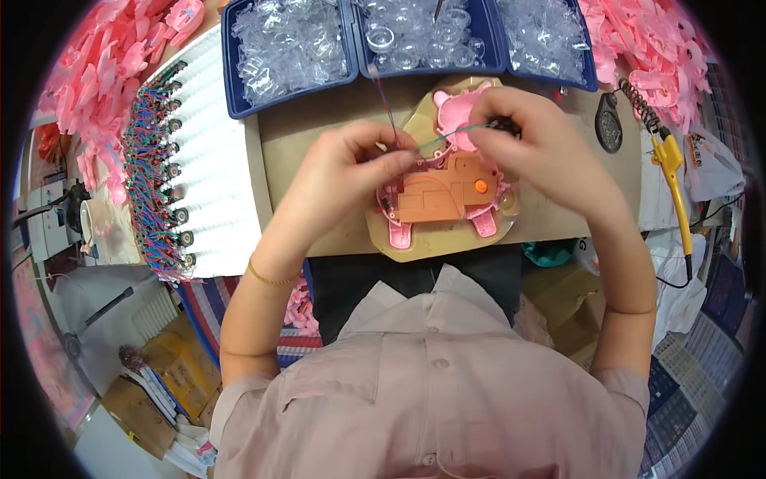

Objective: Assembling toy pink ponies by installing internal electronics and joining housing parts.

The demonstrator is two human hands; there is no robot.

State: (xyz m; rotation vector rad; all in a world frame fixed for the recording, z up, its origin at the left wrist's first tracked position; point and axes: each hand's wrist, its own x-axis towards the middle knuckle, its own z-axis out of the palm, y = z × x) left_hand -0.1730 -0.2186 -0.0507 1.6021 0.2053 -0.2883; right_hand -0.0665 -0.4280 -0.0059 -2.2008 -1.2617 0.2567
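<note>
A thin green wire (pixel 447 139) runs stretched between my two hands above a pink plastic toy shell (pixel 400 233). My left hand (pixel 355 160) is closed in a pinch on its left end. From the same fingers a purple wire (pixel 386 104) sticks up toward the trays. My right hand (pixel 533 142) is closed on the other end, its fingertips partly hidden. Beside those fingers shows a small round black part (pixel 505 125). Inside the shell lies an orange-brown block (pixel 435 194) with an orange round button (pixel 480 186). Under the shell is a tan holding plate (pixel 415 252).
Blue trays (pixel 357 78) of clear plastic parts line the back. At left, black round parts with coloured wires (pixel 155 160) lie on a white ribbed board (pixel 227 160). Pink parts (pixel 88 88) heap at both sides. A yellow soldering iron (pixel 674 176) hangs at right, near a black oval (pixel 609 124).
</note>
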